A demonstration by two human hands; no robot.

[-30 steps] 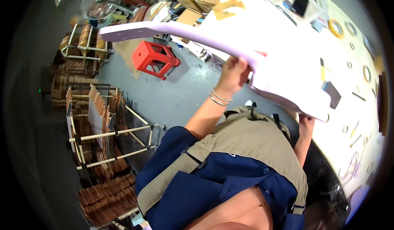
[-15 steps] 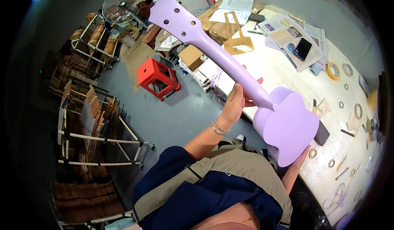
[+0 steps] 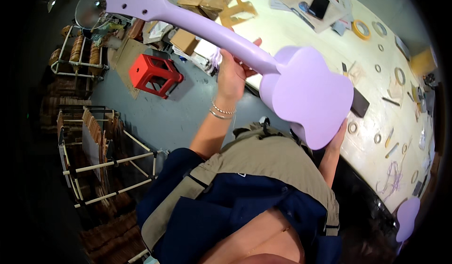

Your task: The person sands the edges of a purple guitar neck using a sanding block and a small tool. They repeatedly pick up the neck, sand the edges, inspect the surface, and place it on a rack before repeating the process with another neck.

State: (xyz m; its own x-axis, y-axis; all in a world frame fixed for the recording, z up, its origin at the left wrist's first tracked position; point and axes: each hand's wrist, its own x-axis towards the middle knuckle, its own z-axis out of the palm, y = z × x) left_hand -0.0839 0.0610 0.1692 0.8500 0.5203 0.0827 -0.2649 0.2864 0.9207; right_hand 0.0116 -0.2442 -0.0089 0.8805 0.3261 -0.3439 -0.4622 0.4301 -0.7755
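Note:
A lilac ukulele [image 3: 310, 92] without strings or tuning pegs is held up before me, its back facing me and its neck slanting to the upper left. Several peg holes show in the headstock. My left hand [image 3: 231, 76], with bracelets at the wrist, supports the neck near the body, the thumb on the near side and fingertips showing beyond. At the body's lower right edge, my right hand [image 3: 337, 136] grips the rim; most of its fingers are hidden behind the body. A dark block [image 3: 360, 103] lies on the table just beyond the body.
The white worktable [image 3: 301, 33] carries a phone [image 3: 318, 6], newspapers, a yellow tape roll [image 3: 361, 29] and several smaller rolls. A red stool [image 3: 153, 76] stands on the floor at left. Pipe racks [image 3: 110, 165] hold wooden parts. Another lilac body [image 3: 407, 218] sits at lower right.
My view has shifted, so the table, stool and racks sit higher or further left in the picture. The ukulele appears further up and left, still in both hands, its neck lying somewhat flatter.

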